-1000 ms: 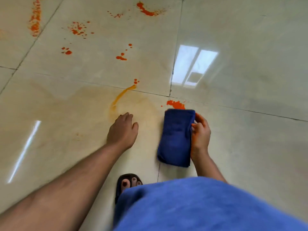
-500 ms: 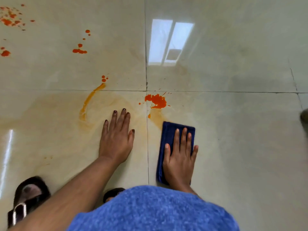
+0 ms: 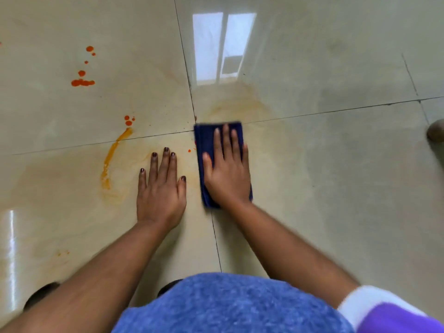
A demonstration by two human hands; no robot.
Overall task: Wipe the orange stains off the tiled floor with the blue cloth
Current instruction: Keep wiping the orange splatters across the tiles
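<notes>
Nearest, at 6 o'clock, a blue-clad knee (image 3: 225, 306). Beyond it the left hand (image 3: 160, 188) lies flat, fingers spread, holding nothing, on the tiled floor (image 3: 336, 188). Just beside, at its 3 o'clock, the right hand (image 3: 228, 171) presses flat on the folded blue cloth (image 3: 206, 143). An orange streak (image 3: 113, 157) runs at 10 o'clock; orange drops (image 3: 83, 82) lie farther at 11.

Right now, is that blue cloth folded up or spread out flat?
Folded. The blue cloth is a compact, narrow rectangle, layered edges showing at its near end, pressed flat on the tiled floor under the right hand.
</notes>
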